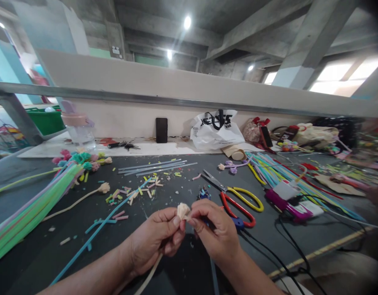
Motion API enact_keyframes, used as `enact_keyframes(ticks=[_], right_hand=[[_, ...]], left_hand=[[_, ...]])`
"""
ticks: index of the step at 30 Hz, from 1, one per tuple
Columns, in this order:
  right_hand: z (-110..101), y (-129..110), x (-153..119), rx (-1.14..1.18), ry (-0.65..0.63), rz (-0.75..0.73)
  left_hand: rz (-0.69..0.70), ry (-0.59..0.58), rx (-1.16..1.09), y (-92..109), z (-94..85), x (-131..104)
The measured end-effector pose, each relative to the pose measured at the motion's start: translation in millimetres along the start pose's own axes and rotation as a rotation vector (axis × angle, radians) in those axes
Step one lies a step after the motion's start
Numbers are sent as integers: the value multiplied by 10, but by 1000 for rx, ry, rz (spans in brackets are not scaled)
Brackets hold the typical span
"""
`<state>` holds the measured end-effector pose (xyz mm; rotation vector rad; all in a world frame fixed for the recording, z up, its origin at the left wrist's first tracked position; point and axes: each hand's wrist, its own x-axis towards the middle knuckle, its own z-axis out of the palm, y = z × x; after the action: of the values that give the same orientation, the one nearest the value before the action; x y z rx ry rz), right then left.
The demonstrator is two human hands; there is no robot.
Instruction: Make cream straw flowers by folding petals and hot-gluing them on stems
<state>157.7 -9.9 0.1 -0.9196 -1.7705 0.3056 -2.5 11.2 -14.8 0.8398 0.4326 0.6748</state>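
Between the fingertips of my left hand [160,233] is a cream artificial flower [183,210], upright, its pale stem [150,275] running down below the hand. My right hand [216,229] pinches the flower's right edge with thumb and forefinger. Just right of that hand lie scissors [240,205] with one yellow and one red handle, blades apart. A blue object [237,222] with a black cable is mostly hidden behind my right hand. Another finished-looking cream flower [104,188] on a stem rests to the left.
Left lies a bundle of coloured flower stems [53,200]. Cut tube pieces [149,186] are scattered mid-table near clear sticks [158,166]. At the back stand a bottle [78,129], a phone [161,130] and a white bag [218,133]. Black cables [287,235] cross the right side.
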Motion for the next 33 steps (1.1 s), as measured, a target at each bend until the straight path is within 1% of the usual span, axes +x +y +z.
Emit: enact_keyframes(ticks=[4, 11, 19, 22, 25, 27, 33], right_hand=[[-7, -30, 8, -26, 7, -43], [-8, -49, 34, -52, 11, -72], [8, -57, 23, -17, -47, -43], [2, -38, 10, 8, -67, 25], [-9, -1, 5, 16, -22, 103], [-11, 12, 9, -12, 26, 112], [17, -20, 29, -124, 78, -29]], left_hand=[[4, -18, 11, 14, -4, -1], [2, -25, 36, 3, -6, -8], [0, -14, 44, -8, -30, 3], [12, 4, 58, -1, -23, 8], [43, 32, 90, 3, -15, 18], [50, 60, 123, 1, -12, 25], [27, 112, 225, -12, -13, 37]])
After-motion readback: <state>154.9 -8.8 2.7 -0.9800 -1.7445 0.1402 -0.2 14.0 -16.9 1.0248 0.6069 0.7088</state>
